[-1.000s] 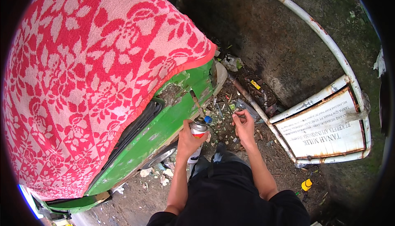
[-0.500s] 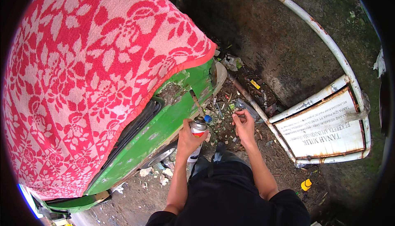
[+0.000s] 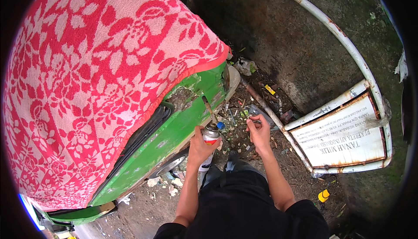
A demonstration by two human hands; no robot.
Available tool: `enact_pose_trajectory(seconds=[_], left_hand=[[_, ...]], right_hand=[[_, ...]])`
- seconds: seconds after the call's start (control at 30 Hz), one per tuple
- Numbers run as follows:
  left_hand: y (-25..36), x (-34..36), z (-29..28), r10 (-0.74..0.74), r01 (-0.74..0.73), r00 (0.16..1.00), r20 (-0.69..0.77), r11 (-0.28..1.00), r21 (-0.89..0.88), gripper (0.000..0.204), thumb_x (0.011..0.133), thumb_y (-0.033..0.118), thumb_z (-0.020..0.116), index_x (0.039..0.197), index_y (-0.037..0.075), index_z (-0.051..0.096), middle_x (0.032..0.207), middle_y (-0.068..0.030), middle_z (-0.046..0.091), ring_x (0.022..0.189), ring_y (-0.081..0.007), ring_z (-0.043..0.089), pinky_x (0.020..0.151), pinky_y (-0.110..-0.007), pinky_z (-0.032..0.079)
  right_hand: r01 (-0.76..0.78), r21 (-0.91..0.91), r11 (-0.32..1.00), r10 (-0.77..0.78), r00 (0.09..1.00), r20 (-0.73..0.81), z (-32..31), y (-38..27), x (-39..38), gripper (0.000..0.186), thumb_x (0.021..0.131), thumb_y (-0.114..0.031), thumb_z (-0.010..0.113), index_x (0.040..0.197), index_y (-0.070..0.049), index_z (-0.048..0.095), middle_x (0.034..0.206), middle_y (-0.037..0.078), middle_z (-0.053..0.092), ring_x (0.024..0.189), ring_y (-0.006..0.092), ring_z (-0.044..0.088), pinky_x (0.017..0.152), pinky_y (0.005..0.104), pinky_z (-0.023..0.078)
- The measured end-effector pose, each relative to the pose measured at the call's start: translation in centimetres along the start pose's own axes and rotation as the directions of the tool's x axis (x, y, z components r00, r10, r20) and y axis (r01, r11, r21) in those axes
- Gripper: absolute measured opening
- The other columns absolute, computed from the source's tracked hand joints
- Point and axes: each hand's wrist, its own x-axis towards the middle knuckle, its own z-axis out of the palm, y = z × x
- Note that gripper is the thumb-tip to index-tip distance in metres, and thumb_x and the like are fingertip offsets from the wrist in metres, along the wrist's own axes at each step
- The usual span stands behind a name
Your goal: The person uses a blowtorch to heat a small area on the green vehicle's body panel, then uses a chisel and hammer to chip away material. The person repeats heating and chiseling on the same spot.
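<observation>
My left hand [image 3: 200,147] is wrapped round a gas torch [image 3: 210,133], a can with a burner head and a blue knob on top. Its metal nozzle points up and left, over the green car panel [image 3: 156,138]; no flame can be made out. Off to the right of the torch, my right hand [image 3: 260,134] is closed in a pinch, with thumb and index finger together. What it holds, if anything, is too small to tell. Beyond the nozzle, the panel has a patch of scraped paint [image 3: 182,98].
A red and pink floral blanket [image 3: 100,73] drapes over the car. To my right, a rusty white pipe frame [image 3: 344,36] holds a white sign board [image 3: 339,132]. Litter and broken bits cover the soil, with a yellow piece [image 3: 323,195] near my right elbow.
Both hands keep nearly the same places. The torch's nozzle has shifted very slightly; my right hand is still pinched.
</observation>
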Motion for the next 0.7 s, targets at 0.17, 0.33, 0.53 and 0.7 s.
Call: enact_pose_trajectory(seconds=[0.17,0.33,0.53,0.7], left_hand=[[-0.09,0.00,0.12,-0.010,0.010,1.000,0.006,1.000,-0.022,0.067,0.073,0.027,0.091,0.116,-0.002,0.048,0.091,-0.0226,0.071,0.083,-0.0353,0.073,0.076,-0.042,0.057],[0.39,0.00,0.03,-0.018,0.018,1.000,0.002,1.000,-0.006,0.069,0.073,0.029,0.092,0.116,-0.003,0.049,0.092,-0.0237,0.069,0.083,-0.0368,0.071,0.077,-0.044,0.056],[0.36,0.06,0.10,-0.024,0.024,1.000,0.007,1.000,-0.016,0.070,0.072,0.030,0.092,0.117,-0.003,0.049,0.094,-0.0249,0.068,0.085,-0.0383,0.070,0.079,-0.045,0.055],[0.33,0.00,0.19,-0.018,0.018,1.000,0.002,1.000,-0.014,0.070,0.072,0.030,0.092,0.117,-0.004,0.049,0.095,-0.0250,0.068,0.086,-0.0385,0.070,0.079,-0.045,0.055]], right_hand=[[-0.004,0.005,1.000,0.004,1.000,-0.008,-0.07,0.04,-0.07,0.013,0.102,-0.017,0.066,0.104,-0.007,0.058,0.072,0.003,0.060,0.042,0.0026,0.037,0.037,0.0236,0.026],[0.018,0.004,1.000,-0.018,1.000,-0.008,-0.25,0.21,-0.03,0.013,0.102,-0.016,0.066,0.105,-0.006,0.059,0.072,0.003,0.060,0.042,0.0026,0.037,0.037,0.0233,0.026],[0.013,0.023,1.000,-0.012,1.000,-0.018,-0.37,0.21,-0.07,0.013,0.100,-0.012,0.066,0.106,-0.003,0.059,0.073,0.004,0.063,0.042,0.0028,0.039,0.038,0.0239,0.026],[0.006,-0.002,1.000,-0.006,1.000,-0.020,-0.60,0.60,0.00,0.013,0.101,-0.014,0.066,0.106,-0.005,0.059,0.072,0.003,0.061,0.042,0.0029,0.038,0.037,0.0238,0.026]])
